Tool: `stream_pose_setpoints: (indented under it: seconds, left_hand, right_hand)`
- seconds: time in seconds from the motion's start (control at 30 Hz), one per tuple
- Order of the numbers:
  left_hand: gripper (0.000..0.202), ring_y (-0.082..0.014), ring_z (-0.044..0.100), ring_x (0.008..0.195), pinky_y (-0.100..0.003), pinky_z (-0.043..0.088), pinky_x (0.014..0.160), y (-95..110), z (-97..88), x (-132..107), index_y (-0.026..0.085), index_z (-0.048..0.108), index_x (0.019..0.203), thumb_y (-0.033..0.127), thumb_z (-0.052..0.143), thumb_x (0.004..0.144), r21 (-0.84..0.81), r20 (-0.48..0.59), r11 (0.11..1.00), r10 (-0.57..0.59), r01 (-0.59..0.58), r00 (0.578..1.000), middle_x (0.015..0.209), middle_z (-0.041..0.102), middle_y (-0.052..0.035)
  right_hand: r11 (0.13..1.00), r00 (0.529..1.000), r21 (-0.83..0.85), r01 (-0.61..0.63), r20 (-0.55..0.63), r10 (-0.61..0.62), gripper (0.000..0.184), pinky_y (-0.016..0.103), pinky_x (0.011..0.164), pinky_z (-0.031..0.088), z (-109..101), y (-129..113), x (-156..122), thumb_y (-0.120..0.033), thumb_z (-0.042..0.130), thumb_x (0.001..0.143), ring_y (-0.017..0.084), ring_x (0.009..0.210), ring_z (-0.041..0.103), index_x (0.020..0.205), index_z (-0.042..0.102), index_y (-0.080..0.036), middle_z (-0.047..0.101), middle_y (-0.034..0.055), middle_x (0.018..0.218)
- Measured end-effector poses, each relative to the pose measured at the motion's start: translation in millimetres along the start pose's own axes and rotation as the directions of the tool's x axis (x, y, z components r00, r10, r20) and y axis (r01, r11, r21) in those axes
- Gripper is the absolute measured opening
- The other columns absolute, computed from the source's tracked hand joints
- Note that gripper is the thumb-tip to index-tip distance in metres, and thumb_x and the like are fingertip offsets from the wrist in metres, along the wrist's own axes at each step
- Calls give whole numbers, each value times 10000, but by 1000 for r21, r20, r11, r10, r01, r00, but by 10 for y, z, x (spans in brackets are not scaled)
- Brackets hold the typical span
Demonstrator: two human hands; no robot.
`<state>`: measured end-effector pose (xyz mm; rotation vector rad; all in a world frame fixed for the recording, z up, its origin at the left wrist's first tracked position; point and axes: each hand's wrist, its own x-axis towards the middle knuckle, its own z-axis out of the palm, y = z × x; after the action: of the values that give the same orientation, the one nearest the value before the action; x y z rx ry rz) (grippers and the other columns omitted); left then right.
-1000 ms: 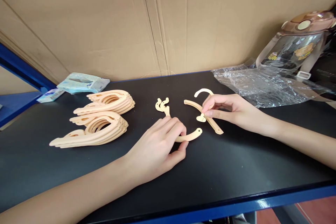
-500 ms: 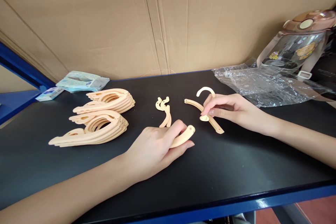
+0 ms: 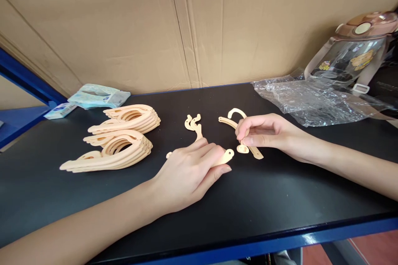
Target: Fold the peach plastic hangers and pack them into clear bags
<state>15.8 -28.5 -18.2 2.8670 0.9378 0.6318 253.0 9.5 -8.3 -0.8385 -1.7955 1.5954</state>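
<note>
Closed around a cream plastic hanger arm (image 3: 226, 156), my left hand (image 3: 191, 169) shows the rounded end with its hole past the fingertips. A small cream tip (image 3: 168, 155) pokes out at that hand's far side; I cannot tell whether it belongs to the same piece. My right hand (image 3: 264, 130) pinches a cream hanger hook (image 3: 239, 112), its curve pointing away and its flat base (image 3: 242, 149) towards me, close to the held arm but apart. Behind the hook, another hanger arm (image 3: 256, 152) lies on the table. Several loose hook pieces (image 3: 194, 122) lie beyond my left hand, partly hidden.
Two stacks of cream hanger pieces, one nearer (image 3: 115, 155) and one behind (image 3: 133, 120), stand at the left. Tissue packs (image 3: 99, 96) lie behind them. A clear plastic bag (image 3: 311, 99) and a strapped water bottle (image 3: 345, 58) are at the right. Cardboard (image 3: 124, 29) backs the black table.
My left hand has turned and shifted slightly, its fingers wrapping further over the hanger arm. My right hand has tilted the hook, bringing its base down towards me.
</note>
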Motion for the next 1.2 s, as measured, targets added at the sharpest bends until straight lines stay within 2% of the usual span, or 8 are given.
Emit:
stream_pose_setpoints:
  seconds: [0.13,0.33,0.53,0.73,0.93,1.1,1.2]
  left_hand:
    - [191,-157,482,700,-250,379,585,-7,6,31,188,498,862,257,399,1009,3,9,999,39,-39,999,775,595,0]
    - [192,-154,505,698,-252,400,601,14,-5,37,174,529,878,259,415,1007,-26,35,1000,13,-12,999,797,608,-13]
    - [193,-135,543,699,-253,429,633,18,3,30,162,561,939,258,411,1014,-51,55,998,35,-33,998,825,637,-11]
    - [164,-146,563,710,-256,422,653,29,-8,36,130,579,1033,214,442,1002,-57,8,993,99,-99,995,812,646,-19]
    - [109,-139,563,698,-241,415,631,34,-12,24,143,576,1010,190,483,981,-103,12,992,70,-68,997,796,626,-10]
    - [109,-133,569,711,-238,431,653,19,-5,9,133,590,1025,177,510,966,-118,9,992,51,-49,999,813,630,-10]
    - [158,-120,587,732,-224,446,678,15,6,-18,131,573,1101,186,530,959,-106,-35,993,46,-50,998,851,645,-7]
  right_hand:
    - [997,999,77,-8,34,5,110,234,545,447,9,35,28,-285,704,830,101,662,549,837,661,-184,633,-4,787]
    - [999,998,44,-22,62,19,102,231,561,441,5,20,35,-270,713,820,88,637,531,819,664,-181,639,-9,787]
    - [999,997,-30,-28,74,30,87,226,574,427,25,-20,25,-257,704,822,89,667,527,829,666,-180,647,-10,791]
    - [998,996,-69,-2,93,8,115,241,580,415,25,-12,14,-287,694,833,96,660,526,825,644,-184,665,-9,777]
    - [977,994,-190,96,69,-84,167,285,656,395,14,13,4,-356,669,860,121,718,551,828,650,-193,642,-11,784]
    - [960,995,-263,102,49,-92,196,296,655,366,25,1,-9,-384,650,871,132,729,548,820,650,-195,627,-11,767]
    - [959,994,-265,103,53,-92,175,298,657,361,30,8,-10,-364,642,879,134,737,546,823,650,-198,627,-12,770]
